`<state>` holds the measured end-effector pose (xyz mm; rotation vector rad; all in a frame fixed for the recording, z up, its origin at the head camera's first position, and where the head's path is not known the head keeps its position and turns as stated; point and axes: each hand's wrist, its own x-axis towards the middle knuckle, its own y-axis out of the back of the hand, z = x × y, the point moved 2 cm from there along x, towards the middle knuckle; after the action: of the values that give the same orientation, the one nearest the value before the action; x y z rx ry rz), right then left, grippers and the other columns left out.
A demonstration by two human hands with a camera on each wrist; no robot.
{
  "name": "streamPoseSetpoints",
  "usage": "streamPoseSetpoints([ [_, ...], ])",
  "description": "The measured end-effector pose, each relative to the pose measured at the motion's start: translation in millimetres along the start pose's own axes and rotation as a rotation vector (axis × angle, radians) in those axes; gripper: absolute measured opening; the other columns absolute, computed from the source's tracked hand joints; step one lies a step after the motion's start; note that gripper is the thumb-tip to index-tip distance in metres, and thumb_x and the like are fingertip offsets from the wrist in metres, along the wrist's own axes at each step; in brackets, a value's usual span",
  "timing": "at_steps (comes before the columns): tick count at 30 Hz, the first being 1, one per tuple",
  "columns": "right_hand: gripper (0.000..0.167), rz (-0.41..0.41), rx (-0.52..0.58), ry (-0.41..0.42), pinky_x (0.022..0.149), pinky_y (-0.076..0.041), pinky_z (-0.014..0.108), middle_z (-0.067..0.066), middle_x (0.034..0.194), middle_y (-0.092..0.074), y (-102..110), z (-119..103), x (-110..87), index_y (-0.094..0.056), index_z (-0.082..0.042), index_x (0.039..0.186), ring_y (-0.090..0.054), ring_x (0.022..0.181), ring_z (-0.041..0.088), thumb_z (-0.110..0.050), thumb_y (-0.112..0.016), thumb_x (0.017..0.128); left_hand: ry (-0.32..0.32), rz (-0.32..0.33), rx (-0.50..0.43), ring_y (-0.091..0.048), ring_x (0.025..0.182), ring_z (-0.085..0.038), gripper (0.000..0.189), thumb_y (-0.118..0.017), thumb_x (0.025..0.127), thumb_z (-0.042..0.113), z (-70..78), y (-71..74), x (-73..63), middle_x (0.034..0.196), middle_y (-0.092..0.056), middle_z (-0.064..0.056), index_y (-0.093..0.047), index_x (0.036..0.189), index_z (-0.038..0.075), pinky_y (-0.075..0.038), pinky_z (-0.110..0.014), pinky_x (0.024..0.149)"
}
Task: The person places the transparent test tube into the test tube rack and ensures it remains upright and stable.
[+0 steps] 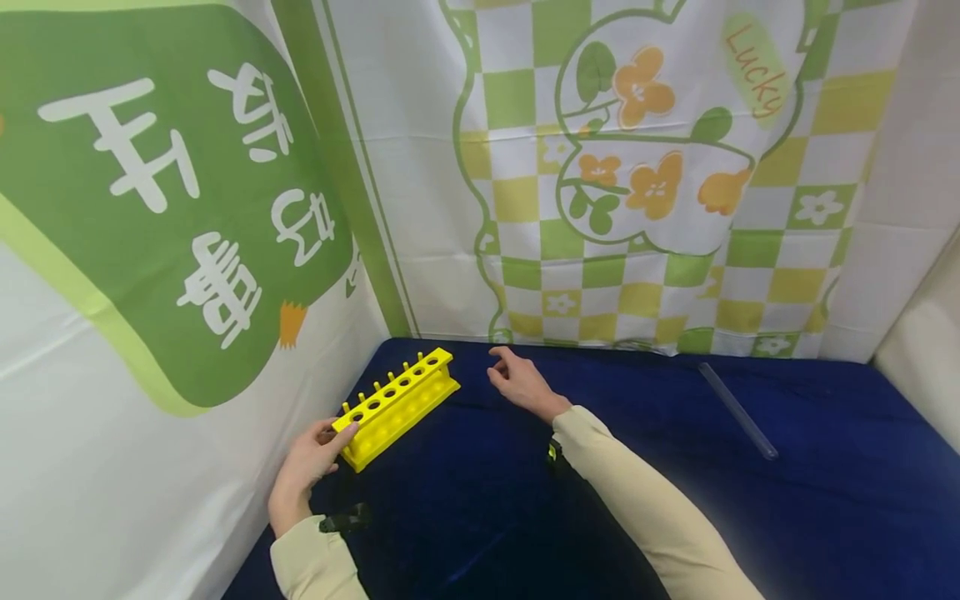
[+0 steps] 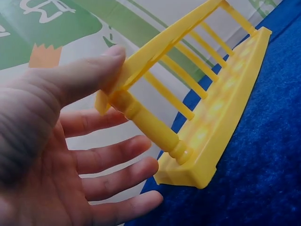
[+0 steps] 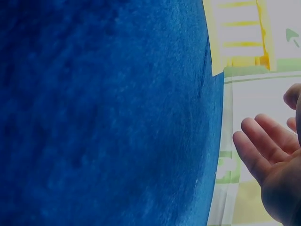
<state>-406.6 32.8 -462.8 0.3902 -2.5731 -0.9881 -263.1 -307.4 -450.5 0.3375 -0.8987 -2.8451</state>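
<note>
A yellow test tube rack with a row of round holes and several upright pegs stands slantwise on the dark blue cloth. At its near left end, my left hand pinches the top bar. The left wrist view shows the thumb over that bar and the index finger below it, while the other fingers spread beside the end post. My right hand hovers past the rack's far end, apart from it, fingers loosely bent and holding nothing. In the right wrist view its fingers are relaxed.
A clear test tube lies on the blue cloth at the right. White printed fabric hangs along the left side and the back, close behind the rack.
</note>
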Motion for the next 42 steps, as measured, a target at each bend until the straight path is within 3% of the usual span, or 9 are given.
streamPoseSetpoints([
  [9,0.044,0.008,0.012,-0.012,0.078,-0.057,0.034,0.006,0.114,-0.069,-8,-6,6.4,-0.044,-0.017,0.143,-0.067,0.093,0.016,-0.029,-0.052,0.101,-0.024,0.001,0.025,-0.055,0.118,-0.038,0.076,-0.062,0.092,0.054,-4.4,-4.1,2.9,0.138,-0.050,-0.028,-0.042,0.140,-0.001,-0.055,-0.045,0.091],
  [17,0.045,0.000,0.012,-0.026,0.080,-0.057,0.035,0.006,0.115,-0.068,-12,-10,8.4,-0.044,-0.016,0.144,-0.066,0.095,0.017,-0.031,-0.051,0.101,-0.033,0.008,-0.073,-0.060,0.108,-0.030,0.065,-0.065,0.092,0.048,-7.7,-7.9,2.6,0.129,-0.056,-0.024,-0.047,0.133,0.001,-0.057,-0.040,0.090],
  [25,0.044,0.001,0.011,-0.019,0.080,-0.057,0.037,0.008,0.115,-0.068,-21,-12,11.7,-0.046,-0.015,0.142,-0.067,0.095,0.019,-0.028,-0.053,0.101,-0.019,0.002,-0.136,-0.058,0.115,-0.033,0.079,-0.060,0.090,0.060,-8.6,-7.8,4.3,0.136,-0.051,-0.026,-0.043,0.140,0.001,-0.056,-0.043,0.094],
  [34,0.045,-0.034,0.014,-0.031,0.081,-0.057,0.037,0.008,0.118,-0.067,-33,-13,9.8,-0.044,-0.014,0.144,-0.066,0.097,0.020,-0.028,-0.052,0.101,-0.014,0.066,-0.182,-0.060,0.112,-0.032,0.078,-0.066,0.087,0.057,-12.5,-7.8,9.9,0.130,-0.054,-0.024,-0.043,0.141,0.006,-0.056,-0.044,0.094],
  [42,0.044,-0.027,0.018,-0.002,0.081,-0.057,0.037,0.007,0.117,-0.068,-35,-15,10.2,-0.045,-0.016,0.143,-0.066,0.097,0.019,-0.030,-0.051,0.102,-0.030,0.077,-0.224,-0.061,0.112,-0.031,0.074,-0.067,0.086,0.057,-13.1,-7.0,9.1,0.129,-0.056,-0.022,-0.048,0.139,0.009,-0.056,-0.044,0.094],
])
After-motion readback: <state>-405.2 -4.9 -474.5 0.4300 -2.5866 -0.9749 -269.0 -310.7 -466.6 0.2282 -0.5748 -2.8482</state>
